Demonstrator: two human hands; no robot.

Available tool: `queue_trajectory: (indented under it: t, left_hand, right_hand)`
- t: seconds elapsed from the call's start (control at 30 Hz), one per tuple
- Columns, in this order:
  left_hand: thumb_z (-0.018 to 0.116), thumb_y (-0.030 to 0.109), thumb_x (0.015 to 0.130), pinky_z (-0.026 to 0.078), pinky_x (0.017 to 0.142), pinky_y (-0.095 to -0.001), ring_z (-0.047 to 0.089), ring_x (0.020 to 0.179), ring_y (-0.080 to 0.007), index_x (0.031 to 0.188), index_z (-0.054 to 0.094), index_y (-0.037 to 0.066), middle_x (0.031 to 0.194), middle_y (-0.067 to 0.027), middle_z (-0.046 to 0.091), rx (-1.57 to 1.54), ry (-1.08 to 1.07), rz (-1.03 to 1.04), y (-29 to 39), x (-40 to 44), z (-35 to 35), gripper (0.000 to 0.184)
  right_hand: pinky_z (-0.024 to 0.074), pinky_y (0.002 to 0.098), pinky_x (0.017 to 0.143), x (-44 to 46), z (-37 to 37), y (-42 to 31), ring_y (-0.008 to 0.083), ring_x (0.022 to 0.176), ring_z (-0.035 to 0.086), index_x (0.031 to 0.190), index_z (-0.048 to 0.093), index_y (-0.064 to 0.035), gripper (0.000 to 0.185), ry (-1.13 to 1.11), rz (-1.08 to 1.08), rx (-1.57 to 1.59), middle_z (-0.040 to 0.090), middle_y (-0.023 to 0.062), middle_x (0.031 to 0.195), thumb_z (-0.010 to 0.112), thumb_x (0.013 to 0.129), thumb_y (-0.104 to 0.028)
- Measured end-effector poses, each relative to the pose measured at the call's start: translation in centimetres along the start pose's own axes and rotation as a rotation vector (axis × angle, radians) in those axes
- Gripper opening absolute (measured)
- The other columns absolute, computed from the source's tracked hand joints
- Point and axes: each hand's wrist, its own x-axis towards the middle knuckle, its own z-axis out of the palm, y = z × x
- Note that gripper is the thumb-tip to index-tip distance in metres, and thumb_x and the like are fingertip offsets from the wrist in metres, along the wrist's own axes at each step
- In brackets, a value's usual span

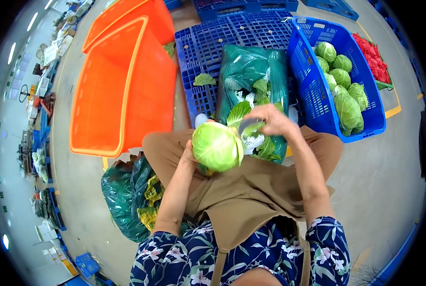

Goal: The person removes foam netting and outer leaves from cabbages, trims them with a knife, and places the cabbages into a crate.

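A pale green cabbage rests in my left hand, whose fingers wrap its left side and underside. My right hand is closed on a knife with a dark, curved, motion-blurred blade; its handle is hidden in the fist. The blade is beside the cabbage's upper right, close to a loose green leaf. Beyond my hands lies a green plastic sack with leaves and white foam netting on it. My lap is covered by a brown apron.
An orange bin stands at left, by a blue pallet. To the right, a blue crate holds several cabbages; red bags lie beyond it. Crumpled green plastic sits by my left knee.
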Motion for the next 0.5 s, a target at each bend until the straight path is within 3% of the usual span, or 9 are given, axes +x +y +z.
queue_trajectory:
  t: [0.07,0.13,0.2,0.23,0.33,0.37,0.4,0.43,0.5]
  left_hand:
    - [0.075,0.066,0.058,0.039,0.102,-0.0524,0.04,0.128,-0.0345,0.141,0.029,0.012,0.139,-0.0145,0.04,-0.143,-0.214,-0.013,-2.4,-1.1,-1.0,0.109]
    - [0.068,0.07,0.064,0.039,0.101,-0.0529,0.043,0.124,-0.0365,0.14,0.029,0.007,0.137,-0.0165,0.041,-0.317,-0.352,0.087,-5.1,-1.3,0.6,0.106]
    - [0.064,0.074,0.065,0.041,0.099,-0.0535,0.046,0.121,-0.0375,0.138,0.031,0.005,0.134,-0.0178,0.043,-0.315,-0.19,0.1,-6.2,-3.5,2.3,0.106]
    - [0.06,0.075,0.065,0.039,0.099,-0.0555,0.045,0.122,-0.0378,0.136,0.037,0.017,0.136,-0.0146,0.045,-0.357,-0.11,-0.018,-6.0,-4.2,3.7,0.095]
    - [0.049,0.084,0.064,0.042,0.098,-0.0509,0.047,0.119,-0.0368,0.134,0.04,0.008,0.135,-0.0175,0.044,-0.304,0.078,-0.034,-6.4,-4.6,2.3,0.103]
    - [0.047,0.085,0.065,0.042,0.098,-0.0495,0.048,0.119,-0.0361,0.133,0.041,0.007,0.135,-0.0175,0.044,-0.297,0.097,-0.006,-6.5,-4.6,1.4,0.103]
    - [0.048,0.082,0.068,0.041,0.099,-0.0505,0.047,0.12,-0.0353,0.134,0.041,0.009,0.135,-0.0169,0.044,-0.291,0.133,0.031,-6.3,-4.6,1.3,0.098]
    - [0.049,0.079,0.071,0.04,0.1,-0.0515,0.047,0.121,-0.0345,0.134,0.041,0.011,0.135,-0.0163,0.045,-0.286,0.168,0.068,-6.0,-4.8,1.2,0.093]
    - [0.052,0.071,0.077,0.038,0.103,-0.0511,0.046,0.123,-0.0336,0.135,0.038,0.013,0.135,-0.0155,0.045,-0.238,0.198,0.078,-5.1,-5.0,1.3,0.083]
  right_hand:
    - [0.0521,0.0334,0.073,0.4,-0.9,2.6,0.0249,0.079,0.065,0.101,0.066,-0.0058,0.041,0.154,0.075,0.007,0.068,0.0082,0.085,0.07,0.06,-0.002]
    - [0.0515,0.0381,0.081,0.9,-0.8,5.7,0.0262,0.09,0.063,0.115,0.061,-0.0082,0.053,0.143,0.371,-0.039,0.066,0.0095,0.103,0.074,0.064,-0.008]
    - [0.0472,0.0419,0.09,1.3,0.6,7.3,0.0341,0.109,0.055,0.127,0.051,-0.0077,0.073,0.266,0.158,-0.163,0.049,0.0156,0.131,0.081,0.062,-0.024]
    - [0.0413,0.0433,0.098,1.3,1.4,7.6,0.0393,0.123,0.043,0.133,0.043,-0.0042,0.088,0.237,0.364,-0.238,0.031,0.0248,0.142,0.082,0.062,-0.038]
    - [0.0394,0.0436,0.1,1.5,3.3,6.2,0.041,0.128,0.037,0.13,0.043,0.0008,0.093,0.35,0.521,-0.252,0.029,0.0333,0.139,0.08,0.062,-0.049]
    - [0.0485,0.0407,0.085,1.2,4.6,5.9,0.0337,0.108,0.056,0.124,0.047,0.0035,0.094,0.466,0.344,-0.364,0.049,0.0306,0.12,0.079,0.06,-0.057]
    - [0.0491,0.0348,0.065,1.3,2.8,-0.5,0.0215,0.078,0.061,0.117,0.053,0.0021,0.088,0.259,0.588,0.034,0.06,0.016,0.091,0.08,0.057,-0.057]
    - [0.0436,0.0311,0.055,0.2,4.2,-2.2,0.0129,0.062,0.053,0.112,0.056,0.0007,0.079,0.302,0.562,0.313,0.055,0.0042,0.072,0.083,0.058,-0.051]
    - [0.0495,0.0315,0.075,-1.6,4.7,-7.8,0.0178,0.082,0.062,0.121,0.054,-0.0005,0.075,0.109,0.506,0.416,0.063,0.0115,0.094,0.083,0.062,-0.036]
